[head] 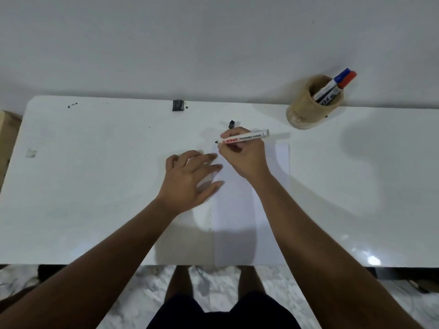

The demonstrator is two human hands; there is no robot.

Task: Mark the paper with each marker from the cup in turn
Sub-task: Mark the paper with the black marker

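My right hand (244, 155) grips an uncapped white marker (247, 137) with a black tip pointing left, just above the top left corner of the white paper (237, 214). A small black cap (231, 124) lies on the table just behind that hand. My left hand (190, 179) is spread flat, fingers apart, with its fingertips at the paper's left edge. At the back right stands a tan wooden cup (306, 108) holding a blue-capped marker (332, 85) and a red-capped marker (342, 87).
A white table (95, 186) stands against a pale wall. A small black block (178, 105) sits at the table's back edge, with tiny dark specks (72, 105) at the far left. A cardboard box (7, 136) is beside the left end. My legs show below the front edge.
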